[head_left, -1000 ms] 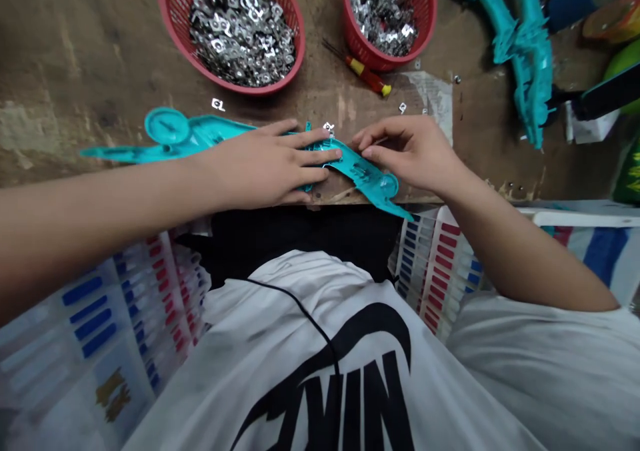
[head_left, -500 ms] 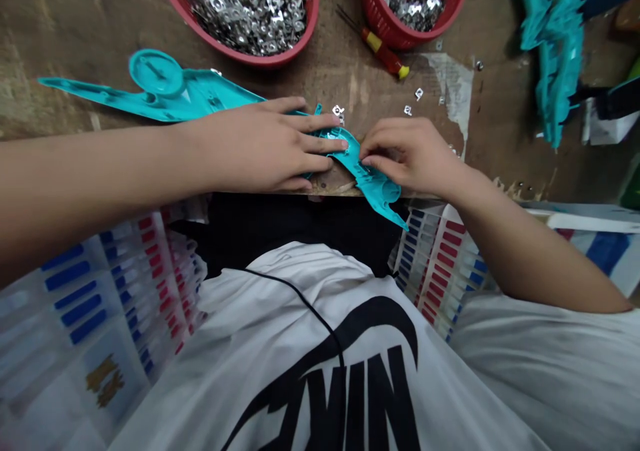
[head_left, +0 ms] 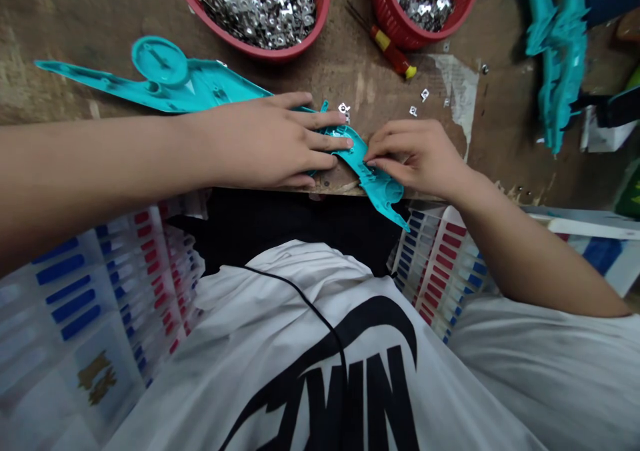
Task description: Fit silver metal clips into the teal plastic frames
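Your right hand (head_left: 415,158) has closed in since moments ago: thumb and fingertips now pinch teal plastic piece (head_left: 215,88) near its right end. Left hand (head_left: 260,146) lies open, fingers spread, pressing on piece, no grip. Piece lies along front edge of tabletop (head_left: 90,11), long axis running left to lower right, right tip overhanging edge. Small metal clips (head_left: 344,109) just beyond left fingertips.

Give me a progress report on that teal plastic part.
Looks done: teal plastic parts sit aside at right. In hand: the left hand pins another teal part while the right hand works its end. Left: red baskets hold many metal clips.
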`<action>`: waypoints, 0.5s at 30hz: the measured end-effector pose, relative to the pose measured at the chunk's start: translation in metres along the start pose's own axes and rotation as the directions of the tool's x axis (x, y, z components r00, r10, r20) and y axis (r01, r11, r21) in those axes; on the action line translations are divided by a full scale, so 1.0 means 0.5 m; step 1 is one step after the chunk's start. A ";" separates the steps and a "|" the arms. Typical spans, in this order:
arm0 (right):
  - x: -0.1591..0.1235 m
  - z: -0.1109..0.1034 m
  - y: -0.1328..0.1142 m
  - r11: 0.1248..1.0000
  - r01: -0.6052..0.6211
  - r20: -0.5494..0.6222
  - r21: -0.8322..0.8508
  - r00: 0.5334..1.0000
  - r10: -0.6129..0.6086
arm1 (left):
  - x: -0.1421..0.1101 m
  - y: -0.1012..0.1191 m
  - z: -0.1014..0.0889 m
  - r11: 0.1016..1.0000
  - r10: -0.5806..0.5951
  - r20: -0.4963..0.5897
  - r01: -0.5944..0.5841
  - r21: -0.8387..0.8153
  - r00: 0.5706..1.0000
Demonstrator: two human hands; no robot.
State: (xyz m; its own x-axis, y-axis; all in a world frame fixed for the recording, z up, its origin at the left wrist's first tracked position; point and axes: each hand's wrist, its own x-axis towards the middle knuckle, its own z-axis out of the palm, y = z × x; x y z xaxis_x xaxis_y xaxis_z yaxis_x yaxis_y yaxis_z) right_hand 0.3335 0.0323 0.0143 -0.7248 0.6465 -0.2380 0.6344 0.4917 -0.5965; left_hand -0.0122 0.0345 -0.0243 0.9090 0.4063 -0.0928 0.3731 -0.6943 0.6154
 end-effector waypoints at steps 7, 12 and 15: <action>-0.005 -0.008 0.003 1.000 -0.008 0.026 -0.020 1.000 0.009 | -0.002 -0.001 0.002 1.000 0.018 -0.007 -0.018 0.003 1.000; -0.003 0.000 0.010 1.000 0.013 0.014 -0.003 1.000 -0.013 | 0.000 -0.003 0.004 0.999 -0.009 -0.010 0.008 -0.047 1.000; -0.004 0.008 0.013 0.999 0.037 -0.001 -0.016 0.999 -0.037 | 0.000 -0.003 0.005 0.998 -0.007 -0.016 0.006 -0.057 1.000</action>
State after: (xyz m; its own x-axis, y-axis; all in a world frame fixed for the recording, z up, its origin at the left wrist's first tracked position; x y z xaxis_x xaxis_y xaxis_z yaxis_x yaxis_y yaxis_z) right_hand 0.3381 0.0319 0.0075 -0.7475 0.6284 -0.2153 0.6114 0.5241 -0.5928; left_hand -0.0124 0.0343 -0.0272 0.9034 0.4205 -0.0840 0.3672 -0.6573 0.6581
